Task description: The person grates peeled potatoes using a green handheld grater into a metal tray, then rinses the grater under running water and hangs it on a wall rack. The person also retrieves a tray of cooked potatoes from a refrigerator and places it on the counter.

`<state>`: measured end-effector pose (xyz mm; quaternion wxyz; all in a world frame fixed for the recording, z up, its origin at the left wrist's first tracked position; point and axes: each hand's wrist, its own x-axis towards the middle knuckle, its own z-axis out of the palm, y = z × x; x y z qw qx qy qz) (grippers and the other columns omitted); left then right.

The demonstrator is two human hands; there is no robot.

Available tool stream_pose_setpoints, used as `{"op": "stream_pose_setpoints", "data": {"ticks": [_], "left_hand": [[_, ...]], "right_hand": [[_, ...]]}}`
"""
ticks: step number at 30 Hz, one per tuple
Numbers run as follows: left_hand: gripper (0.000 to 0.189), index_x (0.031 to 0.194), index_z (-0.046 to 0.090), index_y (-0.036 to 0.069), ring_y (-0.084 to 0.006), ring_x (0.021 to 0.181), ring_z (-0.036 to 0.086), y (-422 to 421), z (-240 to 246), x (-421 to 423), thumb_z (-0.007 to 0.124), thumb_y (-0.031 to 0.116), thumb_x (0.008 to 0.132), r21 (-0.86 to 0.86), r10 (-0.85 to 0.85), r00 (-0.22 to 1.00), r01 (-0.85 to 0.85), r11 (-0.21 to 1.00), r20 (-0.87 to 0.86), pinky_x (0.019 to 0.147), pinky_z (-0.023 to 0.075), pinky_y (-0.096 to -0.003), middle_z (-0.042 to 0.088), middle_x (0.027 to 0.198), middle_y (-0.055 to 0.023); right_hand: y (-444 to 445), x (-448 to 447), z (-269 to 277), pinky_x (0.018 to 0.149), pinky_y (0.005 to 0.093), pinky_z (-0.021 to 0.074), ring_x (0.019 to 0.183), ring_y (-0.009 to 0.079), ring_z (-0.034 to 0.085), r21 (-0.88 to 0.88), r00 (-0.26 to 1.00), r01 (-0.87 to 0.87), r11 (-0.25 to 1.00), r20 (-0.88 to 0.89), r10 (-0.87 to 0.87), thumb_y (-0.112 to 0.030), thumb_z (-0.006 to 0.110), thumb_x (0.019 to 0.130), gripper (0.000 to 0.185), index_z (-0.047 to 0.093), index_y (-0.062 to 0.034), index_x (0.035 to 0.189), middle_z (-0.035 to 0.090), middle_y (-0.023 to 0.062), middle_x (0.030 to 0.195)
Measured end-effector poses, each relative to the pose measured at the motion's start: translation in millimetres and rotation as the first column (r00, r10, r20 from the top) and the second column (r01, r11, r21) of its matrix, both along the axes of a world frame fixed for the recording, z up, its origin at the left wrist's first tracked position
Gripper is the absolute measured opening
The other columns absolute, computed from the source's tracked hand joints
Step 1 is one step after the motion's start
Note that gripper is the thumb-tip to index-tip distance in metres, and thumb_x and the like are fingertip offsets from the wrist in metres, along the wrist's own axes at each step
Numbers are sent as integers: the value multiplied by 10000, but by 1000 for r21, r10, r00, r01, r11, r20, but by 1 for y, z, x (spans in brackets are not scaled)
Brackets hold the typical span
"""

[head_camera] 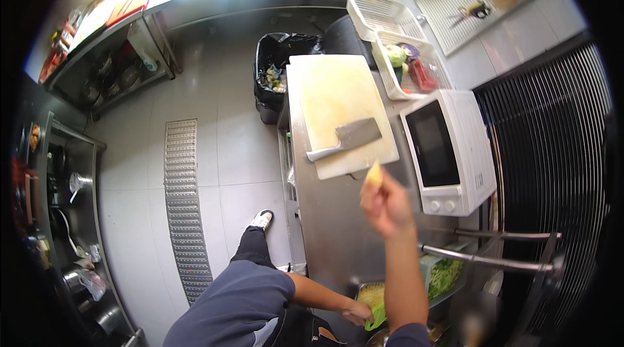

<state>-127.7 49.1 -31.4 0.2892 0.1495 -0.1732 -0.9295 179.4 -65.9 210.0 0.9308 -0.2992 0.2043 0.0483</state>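
Note:
My right hand (386,203) is raised over the steel worktop (331,230), its fingertips closed on a small pale yellow piece of food (375,175). Beyond it a cleaver (360,133) lies flat on a worn white cutting board (341,88), its handle to the left. Low in the view, my left hand (358,313) grips a bright green plastic utensil (376,316), its kind unclear. That hand is beside a metal tray of pale yellow shreds (371,293). My right forearm hides part of this area.
A white microwave (458,152) stands right of the board. Behind it are white plastic baskets (414,61), one holding vegetables. A black-lined bin (273,59) stands left of the board. Shredded greens (444,276) lie in a container under metal rails (487,256). A floor drain grate (183,200) runs at left.

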Motion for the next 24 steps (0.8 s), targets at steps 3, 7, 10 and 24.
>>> {"op": "stream_pose_setpoints", "data": {"ticks": [3,7,10,24], "left_hand": [[565,1404,397,39,-272,1125,546,-5,19,-2,585,286,933,102,-19,991,5,995,134,909,475,-387,493,1339,-204],[676,1474,303,46,-286,1321,424,-1,42,5,599,312,928,106,-21,997,12,994,79,1041,408,-390,320,1522,-197],[665,1473,315,53,-266,1337,418,4,49,19,590,340,939,-21,-5,998,3,1000,-70,1061,398,-395,345,1506,-180],[427,1268,445,-67,-267,1053,629,-39,126,55,586,192,960,52,52,920,-79,996,387,934,538,-365,609,1185,-186]], "right_hand": [[-39,124,35,489,192,406,560,87,487,-126,996,86,988,40,-81,-221,409,1041,256,576,-36,981,611,65,809],[-48,171,54,709,228,529,920,211,670,-471,950,270,840,-12,-312,-177,433,1020,313,498,57,1218,632,185,1189],[-28,84,33,664,253,518,861,198,670,-641,951,258,723,35,-308,-199,444,1025,316,508,31,1232,661,165,1103],[242,-549,-100,600,234,474,696,116,605,-986,-352,143,-85,30,-936,-117,599,942,177,609,-73,1113,656,49,864]]}}
